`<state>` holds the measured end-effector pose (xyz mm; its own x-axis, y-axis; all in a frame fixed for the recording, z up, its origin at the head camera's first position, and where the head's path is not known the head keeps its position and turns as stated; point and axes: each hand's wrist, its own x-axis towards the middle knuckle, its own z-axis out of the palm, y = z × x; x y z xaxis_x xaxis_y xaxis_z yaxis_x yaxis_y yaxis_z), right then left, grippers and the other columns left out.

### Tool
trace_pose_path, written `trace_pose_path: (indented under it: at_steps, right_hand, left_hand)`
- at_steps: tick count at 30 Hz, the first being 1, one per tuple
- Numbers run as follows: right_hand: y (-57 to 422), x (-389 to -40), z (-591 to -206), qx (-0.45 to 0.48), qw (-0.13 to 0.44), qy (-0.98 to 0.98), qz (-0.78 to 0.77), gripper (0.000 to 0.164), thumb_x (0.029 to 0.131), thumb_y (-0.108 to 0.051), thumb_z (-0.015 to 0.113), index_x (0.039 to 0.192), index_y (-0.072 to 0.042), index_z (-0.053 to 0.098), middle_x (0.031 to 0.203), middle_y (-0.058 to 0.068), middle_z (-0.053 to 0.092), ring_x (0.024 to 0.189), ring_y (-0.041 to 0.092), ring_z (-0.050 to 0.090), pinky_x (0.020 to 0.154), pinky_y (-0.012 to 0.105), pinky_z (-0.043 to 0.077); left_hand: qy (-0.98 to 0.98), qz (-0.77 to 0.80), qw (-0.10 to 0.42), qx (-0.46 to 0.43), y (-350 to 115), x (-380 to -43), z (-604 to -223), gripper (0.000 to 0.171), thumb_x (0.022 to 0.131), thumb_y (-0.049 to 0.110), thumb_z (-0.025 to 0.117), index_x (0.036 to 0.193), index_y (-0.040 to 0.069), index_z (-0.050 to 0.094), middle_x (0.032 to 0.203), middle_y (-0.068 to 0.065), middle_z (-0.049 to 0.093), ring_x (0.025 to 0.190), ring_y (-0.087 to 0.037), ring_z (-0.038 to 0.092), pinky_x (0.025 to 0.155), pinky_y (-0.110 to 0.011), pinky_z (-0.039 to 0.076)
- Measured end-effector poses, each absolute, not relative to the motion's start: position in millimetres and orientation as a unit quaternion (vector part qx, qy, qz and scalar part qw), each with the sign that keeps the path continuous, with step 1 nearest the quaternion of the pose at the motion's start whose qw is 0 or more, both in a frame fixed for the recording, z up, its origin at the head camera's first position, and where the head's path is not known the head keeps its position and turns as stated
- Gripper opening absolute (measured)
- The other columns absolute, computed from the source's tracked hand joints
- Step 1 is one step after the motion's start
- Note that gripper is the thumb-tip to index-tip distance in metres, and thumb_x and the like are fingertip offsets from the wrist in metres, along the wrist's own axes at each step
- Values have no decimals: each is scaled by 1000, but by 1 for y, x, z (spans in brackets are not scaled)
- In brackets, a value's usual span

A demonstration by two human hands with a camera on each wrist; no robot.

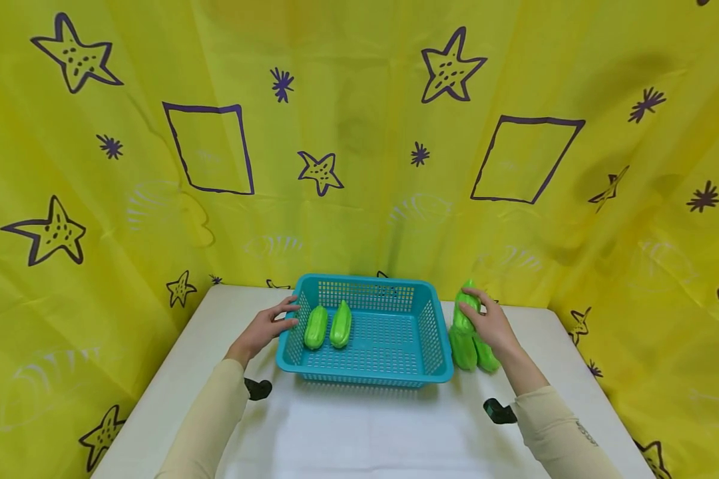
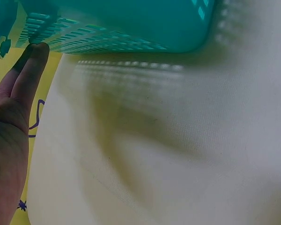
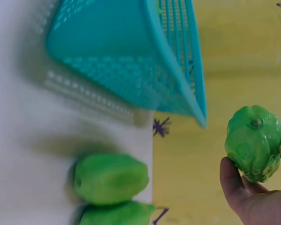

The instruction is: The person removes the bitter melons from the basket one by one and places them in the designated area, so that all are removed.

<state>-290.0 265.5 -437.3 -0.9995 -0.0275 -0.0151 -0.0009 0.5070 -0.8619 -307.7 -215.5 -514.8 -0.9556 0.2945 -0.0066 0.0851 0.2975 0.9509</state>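
A teal plastic basket (image 1: 365,377) with slotted walls stands on the table. Two green, ridged gourd-like vegetables (image 1: 316,327) lie inside it, at its left. At the left rim, my left hand (image 1: 266,329) rests against the basket with fingers fairly straight; their tips touch its wall in the left wrist view. Right of the basket, my right hand (image 1: 490,324) holds a third green gourd (image 3: 254,143) between thumb and fingers, raised off the table. Two more green gourds (image 3: 111,179) lie side by side on the table below that hand.
The white table (image 1: 359,432) reaches back to a yellow patterned curtain (image 1: 359,133), which also hangs at both sides. Dark wrist-mounted devices (image 1: 498,411) sit by both sleeves.
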Motion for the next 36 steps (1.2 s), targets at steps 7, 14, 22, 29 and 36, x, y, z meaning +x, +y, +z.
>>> trace_pose_path:
  at_steps: [7, 14, 22, 29, 36]
  right_hand:
    - [306, -297, -450, 6, 1, 875, -484, 64, 103, -37, 48, 154, -5, 26, 153, 33, 20, 129, 51, 41, 94, 48, 48]
    - [340, -297, -470, 33, -2, 883, -469, 66, 103, -40, 45, 155, -5, 23, 155, 34, 14, 136, 54, 26, 104, 62, 36]
    - [372, -297, -497, 51, 8, 903, -427, 66, 103, -42, 45, 153, -4, 26, 155, 35, 13, 136, 57, 21, 104, 67, 29]
    - [390, -297, -506, 48, 19, 912, -408, 65, 104, -42, 43, 153, -3, 27, 152, 39, 15, 130, 59, 26, 102, 68, 30]
    - [395, -297, -513, 8, 40, 921, -388, 61, 105, -36, 45, 151, 0, 29, 151, 40, 14, 134, 60, 17, 105, 71, 21]
  left_hand:
    - [806, 574, 87, 114, -219, -307, -514, 51, 99, 25, 60, 144, 6, 47, 162, -1, 19, 144, -41, 23, 108, -59, 33]
    - [806, 575, 90, 110, -218, -309, -515, 50, 99, 24, 60, 145, 7, 47, 162, 0, 19, 145, -39, 21, 109, -59, 31]
    - [803, 578, 90, 113, -215, -308, -514, 48, 100, 20, 58, 144, 5, 47, 162, 0, 19, 146, -38, 20, 109, -58, 32]
    - [802, 579, 87, 118, -216, -309, -514, 51, 100, 21, 58, 145, 2, 45, 163, -4, 17, 145, -40, 20, 109, -59, 32]
    - [800, 580, 91, 118, -216, -309, -515, 54, 98, 26, 61, 145, 5, 46, 162, 0, 19, 146, -37, 21, 110, -57, 32]
